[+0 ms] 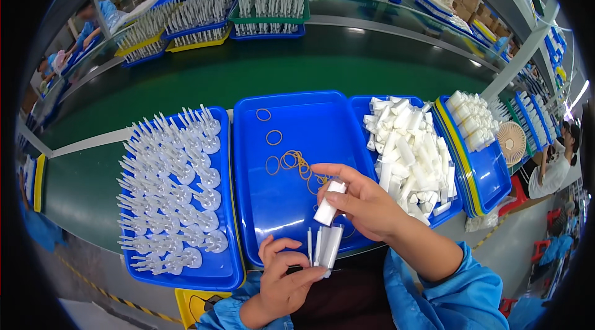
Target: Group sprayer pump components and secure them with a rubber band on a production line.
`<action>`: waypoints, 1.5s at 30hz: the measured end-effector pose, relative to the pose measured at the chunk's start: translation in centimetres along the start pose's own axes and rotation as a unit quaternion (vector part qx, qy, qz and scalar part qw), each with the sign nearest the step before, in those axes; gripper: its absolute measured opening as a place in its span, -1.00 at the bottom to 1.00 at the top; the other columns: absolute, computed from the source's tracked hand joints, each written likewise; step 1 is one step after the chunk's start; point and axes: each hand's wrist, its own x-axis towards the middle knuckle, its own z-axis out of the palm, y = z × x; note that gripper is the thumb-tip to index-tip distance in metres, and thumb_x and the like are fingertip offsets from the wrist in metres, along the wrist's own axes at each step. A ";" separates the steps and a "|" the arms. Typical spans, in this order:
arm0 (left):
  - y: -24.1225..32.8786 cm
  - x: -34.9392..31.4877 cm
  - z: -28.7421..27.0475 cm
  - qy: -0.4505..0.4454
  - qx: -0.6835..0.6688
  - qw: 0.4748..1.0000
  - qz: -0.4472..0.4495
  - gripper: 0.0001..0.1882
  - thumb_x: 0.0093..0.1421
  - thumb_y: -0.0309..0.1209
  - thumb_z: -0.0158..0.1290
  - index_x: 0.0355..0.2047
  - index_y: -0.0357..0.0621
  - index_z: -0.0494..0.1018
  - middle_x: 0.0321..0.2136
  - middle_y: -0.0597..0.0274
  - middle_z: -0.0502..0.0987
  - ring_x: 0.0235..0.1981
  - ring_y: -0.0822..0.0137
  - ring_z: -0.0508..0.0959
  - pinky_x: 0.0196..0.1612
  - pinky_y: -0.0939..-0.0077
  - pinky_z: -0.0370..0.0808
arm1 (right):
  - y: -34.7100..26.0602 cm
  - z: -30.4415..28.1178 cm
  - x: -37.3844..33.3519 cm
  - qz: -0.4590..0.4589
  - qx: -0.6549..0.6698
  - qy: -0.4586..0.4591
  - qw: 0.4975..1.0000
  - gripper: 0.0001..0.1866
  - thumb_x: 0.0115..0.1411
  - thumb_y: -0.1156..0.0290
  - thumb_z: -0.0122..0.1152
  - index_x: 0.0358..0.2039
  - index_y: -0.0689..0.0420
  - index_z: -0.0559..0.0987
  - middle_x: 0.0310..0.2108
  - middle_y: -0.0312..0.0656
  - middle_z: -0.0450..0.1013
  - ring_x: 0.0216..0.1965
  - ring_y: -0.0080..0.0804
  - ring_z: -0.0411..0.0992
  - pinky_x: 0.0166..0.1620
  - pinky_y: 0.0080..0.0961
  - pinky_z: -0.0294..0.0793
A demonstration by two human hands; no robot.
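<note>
**One part in work, looks partly loaded; plenty of stock left**

We've got a pronged clear-plastic part point(310, 247) at the near edge of the middle blue tray point(310, 113), upright in the left hand point(285, 274), fingers closed round its lower end. One white tube in clear film point(333, 245) stands among its prongs; at least one slim prong beside it looks bare. Exact seating is hidden by our fingers.

Right hand point(359, 200) pinches a second white tube point(330, 203) between thumb and fingers, tilted, just above the part. Can't tell if the ends touch. We'd call this one unfinished: one tube in, one not yet seated.

Around it: rubber bands point(295, 159) lie loose in the middle tray, none seen on the part. Tray on the left point(230, 231) is well stocked with pronged parts point(180, 187), tubes not on yet. Tray on the right point(357, 107) carries a big heap of white tubes point(409, 150). So most of the batch looks still to do.

Farther right, bundled white tubes point(471, 119) sit in stacked trays point(493, 172); maybe finished sets, we can't confirm.
</note>
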 end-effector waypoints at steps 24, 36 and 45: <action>2.6 -2.0 0.7 -0.093 -0.030 0.987 0.130 -0.77 -0.24 -0.43 0.20 -0.51 0.27 0.59 -0.49 0.57 0.38 -0.19 0.30 0.32 0.20 0.06 -0.18 | -0.1 -0.7 -9.1 -0.036 -0.151 -0.042 0.987 -0.56 0.15 0.49 0.09 0.08 0.14 0.36 -0.35 -0.29 0.47 -0.26 -0.65 0.39 -0.11 -0.61 0.36; 4.7 -1.5 0.3 -0.091 -0.022 0.994 0.054 -0.81 -0.07 -0.28 0.21 -0.54 -0.07 0.48 -0.37 0.19 0.46 -0.09 -0.03 0.35 0.08 -0.01 0.08 | 2.4 0.0 -11.8 -0.185 -0.289 -0.057 0.937 -0.54 0.09 0.38 0.16 0.05 0.03 0.42 -0.21 -0.19 0.37 -0.11 -0.32 0.30 -0.05 -0.47 0.27; 1.8 -1.4 1.5 0.069 -0.094 0.992 -0.050 -0.80 -0.03 -0.39 0.20 -0.43 -0.05 0.40 -0.27 0.11 0.43 0.06 -0.05 0.22 0.13 -0.01 0.01 | -0.4 -2.3 -1.5 -0.110 -0.820 0.030 0.561 -0.79 -0.07 0.41 0.18 -0.39 0.21 0.50 -0.44 -0.15 0.48 -0.43 -0.25 0.44 -0.35 -0.44 0.38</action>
